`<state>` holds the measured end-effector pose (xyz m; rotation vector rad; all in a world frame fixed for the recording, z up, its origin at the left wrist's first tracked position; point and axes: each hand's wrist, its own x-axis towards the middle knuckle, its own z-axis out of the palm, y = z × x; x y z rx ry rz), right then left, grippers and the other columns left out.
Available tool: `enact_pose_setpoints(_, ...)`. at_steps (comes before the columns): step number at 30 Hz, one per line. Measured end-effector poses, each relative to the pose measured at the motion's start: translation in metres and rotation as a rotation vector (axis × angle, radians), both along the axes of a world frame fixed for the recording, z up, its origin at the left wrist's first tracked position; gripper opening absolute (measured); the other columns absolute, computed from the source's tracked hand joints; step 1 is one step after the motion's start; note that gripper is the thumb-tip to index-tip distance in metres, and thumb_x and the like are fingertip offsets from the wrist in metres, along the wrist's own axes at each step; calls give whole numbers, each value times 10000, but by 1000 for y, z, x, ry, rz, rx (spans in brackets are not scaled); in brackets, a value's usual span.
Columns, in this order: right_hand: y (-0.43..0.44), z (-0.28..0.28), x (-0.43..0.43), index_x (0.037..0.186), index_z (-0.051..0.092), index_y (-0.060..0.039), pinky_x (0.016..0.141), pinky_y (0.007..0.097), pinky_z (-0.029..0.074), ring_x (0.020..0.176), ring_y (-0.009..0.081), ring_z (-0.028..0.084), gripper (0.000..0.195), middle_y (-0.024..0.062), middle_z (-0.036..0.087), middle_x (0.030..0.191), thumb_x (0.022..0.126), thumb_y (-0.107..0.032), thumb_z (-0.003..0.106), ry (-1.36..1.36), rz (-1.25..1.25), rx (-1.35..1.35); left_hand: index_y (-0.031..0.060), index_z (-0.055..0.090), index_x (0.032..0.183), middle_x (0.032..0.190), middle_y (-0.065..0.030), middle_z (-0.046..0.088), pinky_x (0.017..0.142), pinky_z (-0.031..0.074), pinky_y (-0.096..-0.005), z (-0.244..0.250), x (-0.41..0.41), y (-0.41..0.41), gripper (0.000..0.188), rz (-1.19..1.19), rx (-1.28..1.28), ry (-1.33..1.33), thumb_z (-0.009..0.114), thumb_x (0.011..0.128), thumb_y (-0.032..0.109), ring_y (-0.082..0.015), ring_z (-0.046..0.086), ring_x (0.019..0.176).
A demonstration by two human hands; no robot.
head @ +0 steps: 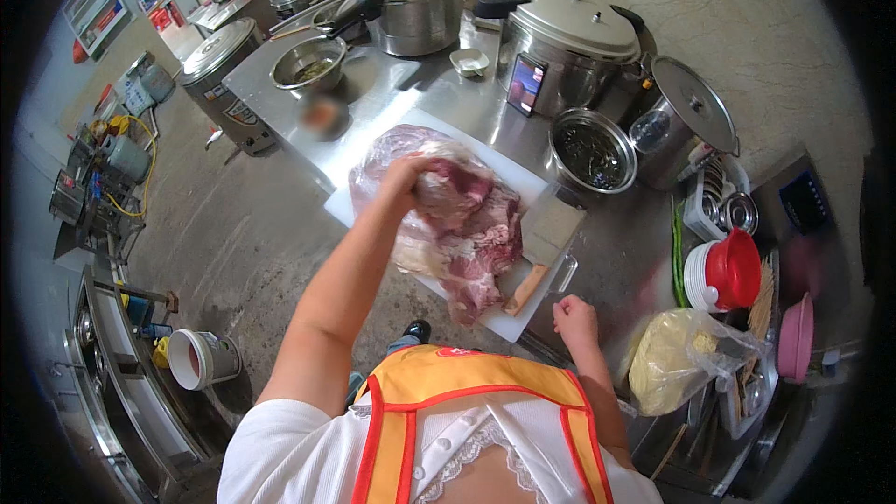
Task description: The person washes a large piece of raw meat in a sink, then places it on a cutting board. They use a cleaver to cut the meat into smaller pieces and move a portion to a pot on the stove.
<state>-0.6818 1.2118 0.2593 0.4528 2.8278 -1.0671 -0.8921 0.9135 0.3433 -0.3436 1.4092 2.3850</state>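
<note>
A large piece of raw meat (pixel 483 245), dark red with pale fat, lies on a white cutting board (pixel 518 325). My left hand (pixel 409 178) grips a folded flap at its upper part; the fingertips are partly hidden by the meat. To the right of the meat rests a cleaver, its broad blade (pixel 553 224) on the board and its wooden handle (pixel 526 290) angled toward me. My right hand (pixel 577 318) is by the board's lower right corner, fingers curled, with nothing visible in it.
Behind the board are pressure cookers (pixel 420 10) (pixel 570 28), a phone (pixel 526 84) and a bowl of dark liquid (pixel 593 150). A bag of yellow food (pixel 665 364) and a red container (pixel 731 269) are at right. A bucket (pixel 199 358) stands on the floor.
</note>
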Motion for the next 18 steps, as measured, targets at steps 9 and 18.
enact_pose_setpoints(9, -11, -2, 19, 694, 567, -33, 552, 369, 441, 606, 303, 561, 151, 147, 568, 634, 693, -184, 563, 38, -64, -38, 27, 558, 699, 669, -79, 539, 524, 431, -318, -61, -23, -41, 58, 52, -234, -135, 557, 658, 68, -193, 521, 590)
enact_pose_setpoints(18, -25, -9, 18, 717, 538, 6, 430, 268, 427, 445, 147, 554, 136, 95, 565, 544, 744, -127, 529, 116, 65, -39, 5, 569, 770, 691, -96, 557, 530, 452, -317, -39, -16, -21, 134, 30, -387, -105, 580, 672, 95, -198, 533, 583)
